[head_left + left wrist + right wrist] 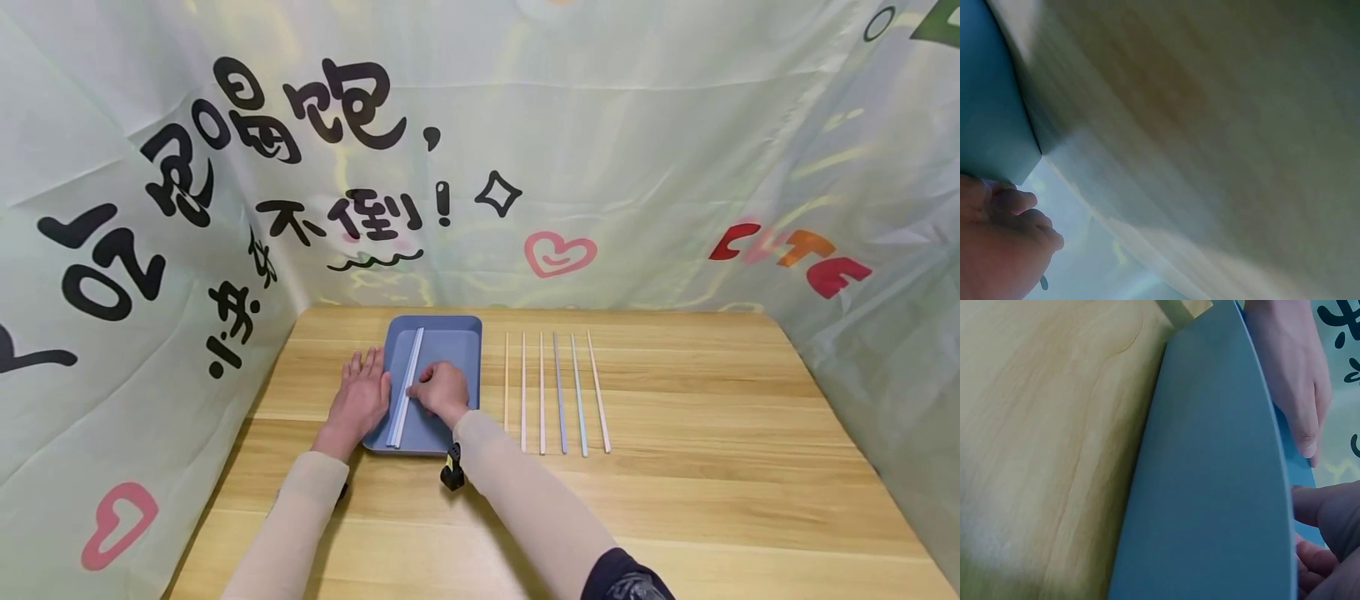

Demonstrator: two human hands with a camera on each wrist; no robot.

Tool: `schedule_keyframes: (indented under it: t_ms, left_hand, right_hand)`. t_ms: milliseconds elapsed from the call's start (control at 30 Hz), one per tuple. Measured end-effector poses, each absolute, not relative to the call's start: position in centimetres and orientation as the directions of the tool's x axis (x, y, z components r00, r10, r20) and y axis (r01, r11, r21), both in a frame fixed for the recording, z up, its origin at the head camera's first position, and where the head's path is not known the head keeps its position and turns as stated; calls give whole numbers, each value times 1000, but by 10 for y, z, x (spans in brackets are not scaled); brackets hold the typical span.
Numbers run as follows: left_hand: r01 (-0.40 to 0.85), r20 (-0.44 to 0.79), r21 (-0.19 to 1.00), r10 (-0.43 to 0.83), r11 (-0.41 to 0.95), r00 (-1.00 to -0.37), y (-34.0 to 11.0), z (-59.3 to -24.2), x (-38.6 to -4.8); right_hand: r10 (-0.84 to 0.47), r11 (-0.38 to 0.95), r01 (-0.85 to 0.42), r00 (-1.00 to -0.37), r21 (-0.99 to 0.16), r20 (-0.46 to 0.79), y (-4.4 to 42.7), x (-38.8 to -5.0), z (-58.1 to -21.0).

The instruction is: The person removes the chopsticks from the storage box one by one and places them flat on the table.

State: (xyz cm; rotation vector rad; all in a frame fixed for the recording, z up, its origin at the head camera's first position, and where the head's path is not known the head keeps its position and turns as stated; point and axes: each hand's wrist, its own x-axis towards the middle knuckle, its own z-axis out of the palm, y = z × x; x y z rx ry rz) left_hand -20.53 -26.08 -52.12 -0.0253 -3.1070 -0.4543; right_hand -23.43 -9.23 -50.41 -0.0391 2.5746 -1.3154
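A blue-grey rectangular tray (pixel 450 429) lies on the table, with a few pale chopsticks (pixel 406 392) side by side along its left half. My left hand (pixel 362 398) rests at the tray's left rim, fingers stretched forward. Over the tray, my right hand (pixel 444 388) has its fingers curled and its thumb and fingertips pinch at the chopsticks' middle. In the right wrist view the tray's outer wall (pixel 1210 456) covers much of the right hand (pixel 1335 525) and hides the chopsticks. The left wrist view shows the left hand (pixel 1004 250) against the tray wall (pixel 991 100).
Right of the tray, several single chopsticks (pixel 558 392) in different pastel colours lie spaced apart on the wooden table (pixel 712 483), roughly parallel. Printed cloth (pixel 637 167) hangs behind the table and along both sides.
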Motion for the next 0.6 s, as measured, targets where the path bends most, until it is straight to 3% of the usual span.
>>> schedule_keyframes:
  t_ms: [600]
  left_hand:
    - [14, 6, 287, 13, 958, -1000, -261, -521, -205]
  right_hand:
    - [-108, 681, 35, -983, -732, -148, -97, -237, -511]
